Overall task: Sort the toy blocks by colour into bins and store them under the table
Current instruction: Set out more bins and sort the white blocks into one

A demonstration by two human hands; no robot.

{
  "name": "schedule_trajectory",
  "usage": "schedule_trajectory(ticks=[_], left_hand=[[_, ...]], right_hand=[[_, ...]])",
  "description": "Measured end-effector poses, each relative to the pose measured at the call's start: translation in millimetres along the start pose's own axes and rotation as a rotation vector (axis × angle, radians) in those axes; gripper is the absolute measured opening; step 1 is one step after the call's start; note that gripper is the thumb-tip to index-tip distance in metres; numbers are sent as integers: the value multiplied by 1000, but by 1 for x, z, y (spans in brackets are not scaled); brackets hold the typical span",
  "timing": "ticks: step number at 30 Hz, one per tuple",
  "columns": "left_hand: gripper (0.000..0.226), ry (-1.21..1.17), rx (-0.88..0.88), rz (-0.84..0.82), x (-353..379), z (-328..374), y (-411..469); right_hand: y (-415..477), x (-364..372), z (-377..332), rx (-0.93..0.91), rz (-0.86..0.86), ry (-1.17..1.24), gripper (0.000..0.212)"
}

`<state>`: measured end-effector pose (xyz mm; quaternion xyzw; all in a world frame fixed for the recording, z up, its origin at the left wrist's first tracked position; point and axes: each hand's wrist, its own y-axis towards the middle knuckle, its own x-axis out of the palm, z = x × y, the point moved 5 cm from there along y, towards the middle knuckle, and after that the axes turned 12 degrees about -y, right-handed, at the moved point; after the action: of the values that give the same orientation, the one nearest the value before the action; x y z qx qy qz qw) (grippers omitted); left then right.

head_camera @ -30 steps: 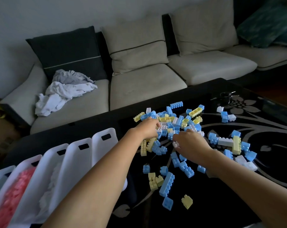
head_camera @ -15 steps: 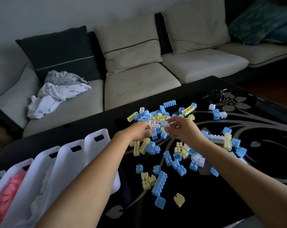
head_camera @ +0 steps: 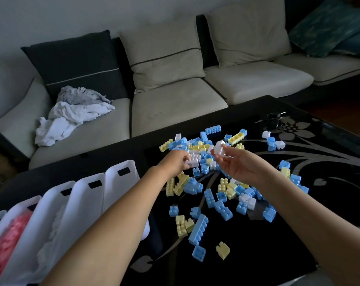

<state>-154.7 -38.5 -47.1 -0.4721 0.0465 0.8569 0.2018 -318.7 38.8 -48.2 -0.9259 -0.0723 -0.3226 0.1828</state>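
Note:
A loose pile of blue, yellow and white toy blocks (head_camera: 208, 188) covers the middle of the black glass table (head_camera: 329, 203). My left hand (head_camera: 176, 162) reaches into the far part of the pile and grips a white block (head_camera: 192, 162). My right hand (head_camera: 234, 162) is turned palm up just to its right, with white blocks (head_camera: 219, 147) pinched at its fingertips. A row of white bins (head_camera: 86, 203) stands at the table's left end; one holds pink blocks (head_camera: 4, 242), the one beside it white blocks (head_camera: 51, 240).
A bunch of keys (head_camera: 275, 117) lies at the table's far right corner. A beige sofa (head_camera: 175, 104) with cushions runs behind the table, with crumpled white cloth (head_camera: 71, 114) on its left seat. Three stray blocks (head_camera: 273, 141) sit apart on the right.
My right hand has lifted off the pile, turned palm up and now holds white blocks at its fingertips. My left hand has shifted slightly and holds a white block.

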Motion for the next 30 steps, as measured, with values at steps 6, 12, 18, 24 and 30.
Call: schedule_trajectory(ticks=[6,12,18,24,30], left_hand=[[21,-543,-114,245,-42,5,-26],[19,-1706,-365,199,-62,-18,-96],[26,-1528,-348,443,-106,-89,-192],[23,-689,-507,738,-140,-171,-276],[30,-169,-531,663,-139,-198,-298]], right_hand=[[-5,13,7,35,-125,58,39],[-16,37,15,29,-137,-172,21],[-7,96,52,108,-186,-459,17],[16,214,104,239,-350,-452,16],[38,309,177,420,-435,-454,42]])
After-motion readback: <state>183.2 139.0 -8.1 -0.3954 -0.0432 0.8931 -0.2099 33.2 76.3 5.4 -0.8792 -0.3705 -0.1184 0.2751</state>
